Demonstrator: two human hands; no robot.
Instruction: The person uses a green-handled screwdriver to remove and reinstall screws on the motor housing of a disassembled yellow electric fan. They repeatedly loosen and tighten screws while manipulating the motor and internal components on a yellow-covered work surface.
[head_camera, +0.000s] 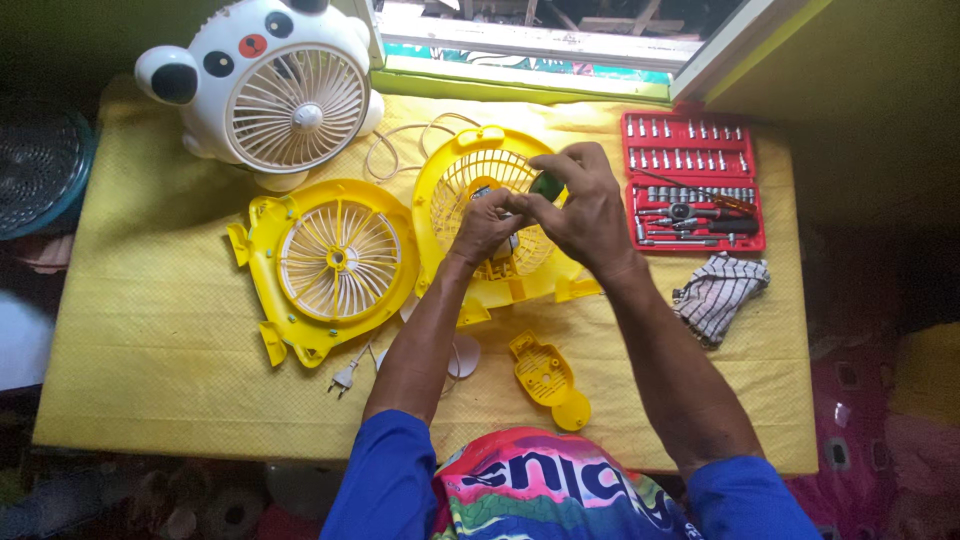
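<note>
Yellow fan housing (470, 215), the rear shell with its round grille, lies at about twelve o'clock from the person, near the middle of the yellow-covered table (150, 340), and both hands meet over its hub. The left hand (487, 222) is curled, fingertips pinched on a small part at the centre of the grille. The right hand (585, 205) closes around a dark green tool handle (546, 184), held upright over the same spot; its tip is covered by the fingers, so whether it sits on a screw cannot be told.

Judging from how things lie, the fan is already well apart: the front shell with its pale blades (335, 262) rests flat at nine o'clock of the hands, just beside the housing, and a small yellow base plate (548, 378) lies loose at six o'clock. Work at the hub looks unfinished.

A power plug (344, 378) lies at seven o'clock, its cord partly under the left forearm. A red socket set (692, 182) sits open at three o'clock, with a checked cloth (718, 293) below it. A white panda-shaped fan (275, 85) stands whole at eleven o'clock. The motor, if present, is hidden beneath the hands.
</note>
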